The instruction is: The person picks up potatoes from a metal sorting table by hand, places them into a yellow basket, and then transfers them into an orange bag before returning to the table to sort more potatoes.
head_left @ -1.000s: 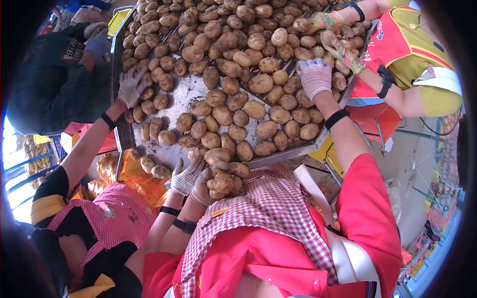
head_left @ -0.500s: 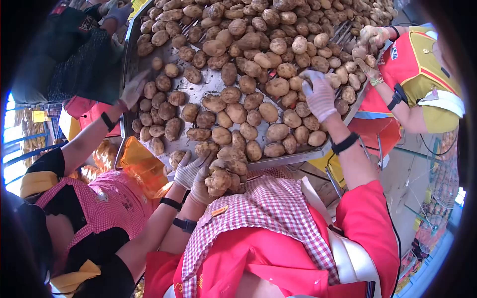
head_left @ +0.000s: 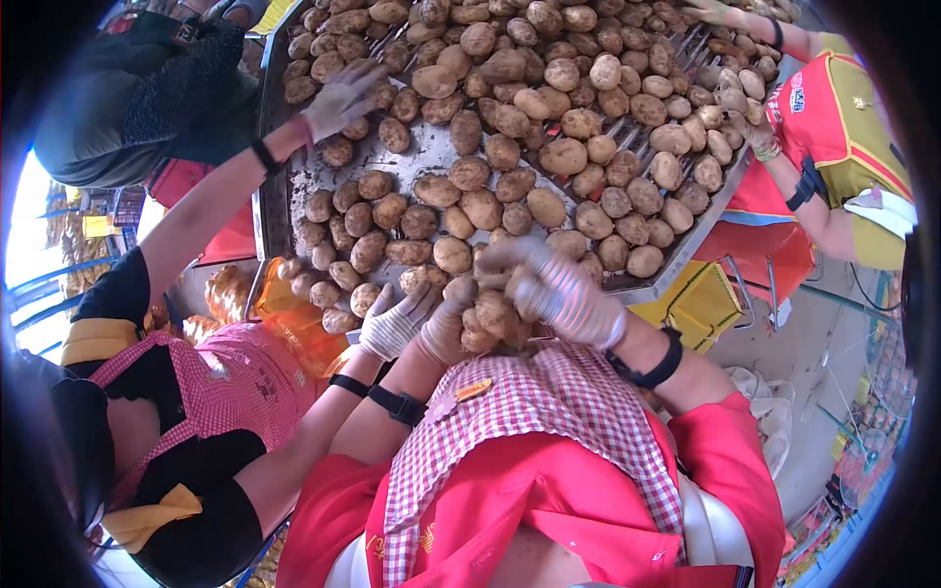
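Head view: the gloved right hand (head_left: pixel 554 289), blurred, curls around brown dusty potatoes (head_left: pixel 490 316) just beside the gloved left hand (head_left: pixel 446 328), which cups them from below. Better keep both palms close under the potatoes, near the metal tray's (head_left: pixel 676 269) edge.

Matt rough potatoes (head_left: pixel 482 208), metal tray (head_left: pixel 431 157)

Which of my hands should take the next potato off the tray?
Right, probably. The right hand hovers at the near edge of the tray beside loose potatoes, though blur hides whether it holds one. The left hand is braced against the gathered potatoes at the apron.
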